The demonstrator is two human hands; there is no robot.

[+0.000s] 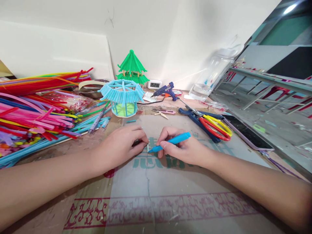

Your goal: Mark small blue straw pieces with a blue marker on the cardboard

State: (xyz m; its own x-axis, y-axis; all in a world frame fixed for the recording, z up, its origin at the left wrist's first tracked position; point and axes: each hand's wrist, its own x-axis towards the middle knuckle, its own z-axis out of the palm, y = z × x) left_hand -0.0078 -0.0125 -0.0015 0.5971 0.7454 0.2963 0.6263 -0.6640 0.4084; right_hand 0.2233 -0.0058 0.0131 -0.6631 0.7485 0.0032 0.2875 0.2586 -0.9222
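My right hand (181, 146) is closed round a blue craft knife (170, 142), its tip pointing left and down onto the cardboard (170, 201). My left hand (122, 144) is pinched shut on a small thin piece (147, 148) held against the cardboard, just at the knife's tip. Behind the hands stands a light-blue straw pavilion (123, 96) with a pale green body. A green straw pavilion (132, 68) rises behind it near the wall.
A big pile of coloured straws (36, 107) fills the left. Red and yellow scissors (214, 125), blue pliers, a blue glue gun (167, 90), a small clock (154, 84), a phone (246, 131) and a clear plastic bottle (212, 74) lie right and behind.
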